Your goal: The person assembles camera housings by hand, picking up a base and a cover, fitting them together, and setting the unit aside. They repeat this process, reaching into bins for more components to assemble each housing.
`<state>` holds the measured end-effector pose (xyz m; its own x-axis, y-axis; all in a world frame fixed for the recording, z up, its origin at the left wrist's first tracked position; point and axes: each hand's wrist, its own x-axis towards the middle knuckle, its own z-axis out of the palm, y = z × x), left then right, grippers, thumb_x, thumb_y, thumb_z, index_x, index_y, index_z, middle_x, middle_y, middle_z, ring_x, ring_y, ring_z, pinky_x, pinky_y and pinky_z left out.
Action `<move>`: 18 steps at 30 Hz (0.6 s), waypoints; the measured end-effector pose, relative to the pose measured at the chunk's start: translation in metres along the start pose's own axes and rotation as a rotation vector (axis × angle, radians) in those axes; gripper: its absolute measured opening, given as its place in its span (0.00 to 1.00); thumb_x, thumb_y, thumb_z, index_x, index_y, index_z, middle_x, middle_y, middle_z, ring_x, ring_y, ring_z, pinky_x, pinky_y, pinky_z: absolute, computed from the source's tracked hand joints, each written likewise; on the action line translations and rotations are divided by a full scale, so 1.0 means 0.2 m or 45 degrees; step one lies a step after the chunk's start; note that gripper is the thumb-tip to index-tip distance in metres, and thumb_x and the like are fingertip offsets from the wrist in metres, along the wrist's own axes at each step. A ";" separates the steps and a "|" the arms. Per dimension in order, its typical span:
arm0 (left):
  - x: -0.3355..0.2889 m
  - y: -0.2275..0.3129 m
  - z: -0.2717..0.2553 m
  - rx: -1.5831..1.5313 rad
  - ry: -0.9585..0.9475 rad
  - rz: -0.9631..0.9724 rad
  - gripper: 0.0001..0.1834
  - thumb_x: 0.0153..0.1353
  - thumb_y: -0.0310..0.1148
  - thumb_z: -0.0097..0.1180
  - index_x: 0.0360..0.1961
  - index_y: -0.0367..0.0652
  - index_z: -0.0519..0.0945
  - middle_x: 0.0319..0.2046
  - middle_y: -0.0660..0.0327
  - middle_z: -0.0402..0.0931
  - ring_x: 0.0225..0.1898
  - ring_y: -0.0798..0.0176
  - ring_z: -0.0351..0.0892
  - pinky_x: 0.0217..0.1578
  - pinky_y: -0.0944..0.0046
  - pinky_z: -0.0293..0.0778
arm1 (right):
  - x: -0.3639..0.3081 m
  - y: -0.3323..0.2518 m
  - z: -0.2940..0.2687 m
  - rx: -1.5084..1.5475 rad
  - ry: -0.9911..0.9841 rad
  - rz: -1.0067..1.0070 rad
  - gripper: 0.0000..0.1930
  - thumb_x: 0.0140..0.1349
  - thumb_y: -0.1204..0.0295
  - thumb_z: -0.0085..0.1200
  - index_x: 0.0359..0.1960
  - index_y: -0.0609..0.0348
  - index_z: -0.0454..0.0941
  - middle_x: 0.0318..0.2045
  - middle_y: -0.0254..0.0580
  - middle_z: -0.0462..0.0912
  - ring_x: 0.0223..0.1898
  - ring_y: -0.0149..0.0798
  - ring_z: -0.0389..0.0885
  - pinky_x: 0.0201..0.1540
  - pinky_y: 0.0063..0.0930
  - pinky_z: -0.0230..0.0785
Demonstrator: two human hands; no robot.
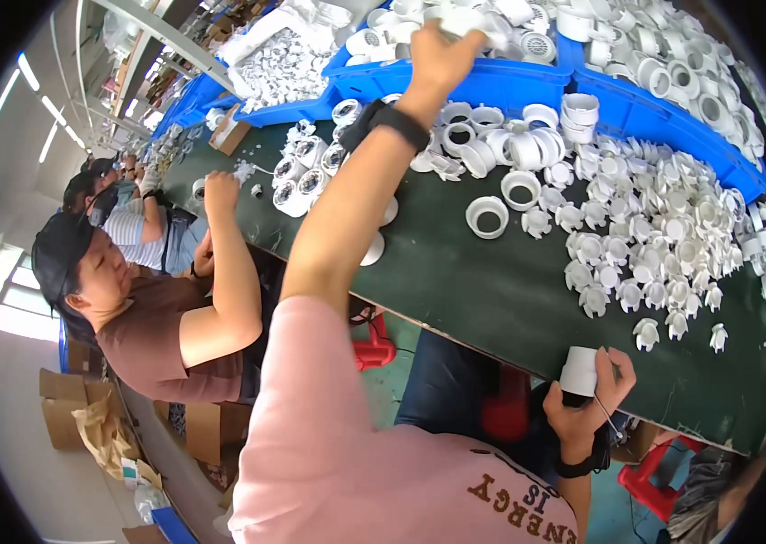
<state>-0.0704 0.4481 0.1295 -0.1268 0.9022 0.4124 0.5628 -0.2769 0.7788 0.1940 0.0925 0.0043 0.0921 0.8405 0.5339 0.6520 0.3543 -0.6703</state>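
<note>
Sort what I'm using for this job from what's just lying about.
In use:
white cylinder, in the right hand
blue bin of white parts, at the left hand
probably the white rings and clawed white pieces on the table

Apparently just lying about:
cardboard boxes
crumpled brown paper

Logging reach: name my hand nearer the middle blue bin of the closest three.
Left. Your left hand is over the blue bin, at its white fittings; your right hand, holding a white cylinder, is farther off, by the near edge of the green table.
</note>
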 end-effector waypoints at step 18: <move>-1.75 0.57 -0.13 -0.617 -0.835 -0.319 0.31 0.70 0.53 0.30 0.51 0.36 0.73 0.38 0.61 0.77 0.37 0.70 0.75 0.37 0.71 0.69 | 0.06 -0.30 -0.40 0.561 -0.439 -0.051 0.33 0.40 0.80 0.69 0.54 0.63 0.73 0.53 0.52 0.72 0.45 0.42 0.77 0.43 0.30 0.74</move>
<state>0.0169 0.0930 0.0866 0.3820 0.9233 -0.0396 0.1503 -0.0198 0.9884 0.2159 0.0484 0.0925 -0.2262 0.8820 0.4135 0.2667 0.4643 -0.8445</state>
